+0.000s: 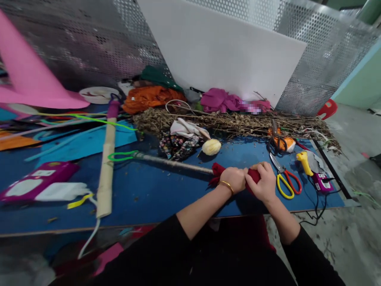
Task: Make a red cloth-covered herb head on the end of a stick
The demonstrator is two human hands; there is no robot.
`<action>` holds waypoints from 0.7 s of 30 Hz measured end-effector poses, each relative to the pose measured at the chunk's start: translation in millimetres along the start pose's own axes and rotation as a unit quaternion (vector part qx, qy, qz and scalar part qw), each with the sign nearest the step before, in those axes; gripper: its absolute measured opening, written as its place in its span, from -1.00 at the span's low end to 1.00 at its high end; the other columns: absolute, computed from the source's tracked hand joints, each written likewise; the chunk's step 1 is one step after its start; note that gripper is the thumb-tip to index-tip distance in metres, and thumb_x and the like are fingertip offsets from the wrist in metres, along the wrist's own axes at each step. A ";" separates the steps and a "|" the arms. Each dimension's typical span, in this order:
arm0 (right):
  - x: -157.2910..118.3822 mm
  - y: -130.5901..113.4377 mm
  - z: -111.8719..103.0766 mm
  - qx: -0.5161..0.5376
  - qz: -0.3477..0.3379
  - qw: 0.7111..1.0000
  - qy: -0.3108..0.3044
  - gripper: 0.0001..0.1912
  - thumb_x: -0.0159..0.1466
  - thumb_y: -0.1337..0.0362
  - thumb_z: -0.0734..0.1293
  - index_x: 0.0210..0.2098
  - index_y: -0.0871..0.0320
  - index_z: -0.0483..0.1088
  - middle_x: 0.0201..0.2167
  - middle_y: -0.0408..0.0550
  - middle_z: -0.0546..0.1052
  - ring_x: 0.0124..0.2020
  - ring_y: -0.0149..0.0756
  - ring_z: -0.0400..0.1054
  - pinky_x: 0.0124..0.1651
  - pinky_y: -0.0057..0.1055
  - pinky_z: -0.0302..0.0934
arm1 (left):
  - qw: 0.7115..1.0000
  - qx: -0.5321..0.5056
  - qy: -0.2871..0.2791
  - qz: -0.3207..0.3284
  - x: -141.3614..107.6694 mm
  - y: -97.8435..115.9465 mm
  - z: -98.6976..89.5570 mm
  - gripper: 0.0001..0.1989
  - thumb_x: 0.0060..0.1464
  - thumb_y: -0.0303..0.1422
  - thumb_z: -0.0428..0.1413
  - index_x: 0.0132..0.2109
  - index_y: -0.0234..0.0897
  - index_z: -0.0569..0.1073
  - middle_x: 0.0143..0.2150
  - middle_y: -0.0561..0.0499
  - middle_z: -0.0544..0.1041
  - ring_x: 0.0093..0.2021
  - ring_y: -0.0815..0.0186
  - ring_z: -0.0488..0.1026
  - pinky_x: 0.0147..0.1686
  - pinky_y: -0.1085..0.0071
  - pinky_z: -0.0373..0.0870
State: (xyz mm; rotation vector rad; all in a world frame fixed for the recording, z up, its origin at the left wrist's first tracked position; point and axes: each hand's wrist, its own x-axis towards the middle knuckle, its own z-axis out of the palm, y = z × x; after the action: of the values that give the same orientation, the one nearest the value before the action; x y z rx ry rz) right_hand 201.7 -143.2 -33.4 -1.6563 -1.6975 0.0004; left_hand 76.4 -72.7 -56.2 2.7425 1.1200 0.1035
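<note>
My left hand (234, 180), with a gold bangle at the wrist, is closed around the end of a long thin stick (175, 163) where red cloth (218, 170) is gathered. Against it, my right hand (263, 182) grips a rounded, taut part of the same red cloth (253, 175); what lies under the cloth is hidden. Toward the left the stick ends in a green loop (119, 156). Just beyond my hands a pale yellow ball of yarn (211, 147) rests on the blue table (154, 198). Scissors with yellow and red handles (285, 183) lie right of my right hand.
Dried twigs (238, 124) and bunched fabric (154, 98) line the back. A bamboo-like tube (106, 171) and a purple-and-white device (38, 180) lie left. Dark scissors (278, 143), a yellow-handled tool (304, 163) and a small purple box with a cable (322, 182) are right.
</note>
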 end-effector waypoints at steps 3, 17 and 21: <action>-9.2 1.7 1.1 0.006 -0.016 1.000 0.016 -0.74 0.23 0.12 0.31 -0.15 0.12 0.43 -0.18 0.03 0.43 -0.10 -0.14 0.32 -0.02 -0.18 0.28 | 1.000 0.009 0.002 0.010 -0.9 1.4 -3.7 -0.71 0.14 -0.36 -0.04 -0.11 -0.40 0.48 -0.30 -0.24 0.61 -0.27 0.00 0.58 -0.27 0.17 0.45; -12.4 3.3 12.2 0.003 -0.035 0.998 0.053 -0.75 0.19 0.19 0.32 -0.15 0.10 0.42 -0.17 0.07 0.43 -0.07 -0.08 0.30 0.03 -0.05 0.26 | 1.000 0.012 -0.007 -0.004 0.7 -1.8 -4.0 -0.68 0.15 -0.29 -0.07 -0.16 -0.39 0.49 -0.33 -0.25 0.60 -0.29 0.00 0.58 -0.30 0.20 0.46; -14.6 0.8 6.6 0.035 -0.009 0.999 0.040 -0.71 0.20 0.16 0.31 -0.11 0.10 0.44 -0.12 0.08 0.42 -0.01 -0.08 0.29 0.08 -0.06 0.24 | 1.000 0.016 -0.010 -0.004 0.2 0.1 -4.2 -0.68 0.13 -0.32 -0.06 -0.12 -0.40 0.50 -0.28 -0.27 0.61 -0.26 0.01 0.59 -0.27 0.22 0.45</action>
State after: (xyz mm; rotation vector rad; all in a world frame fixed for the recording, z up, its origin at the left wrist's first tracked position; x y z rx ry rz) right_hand 197.3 -152.4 -45.8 -1.5689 -1.6333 -0.0156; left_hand 76.1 -72.1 -52.0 2.7609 1.1377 0.0567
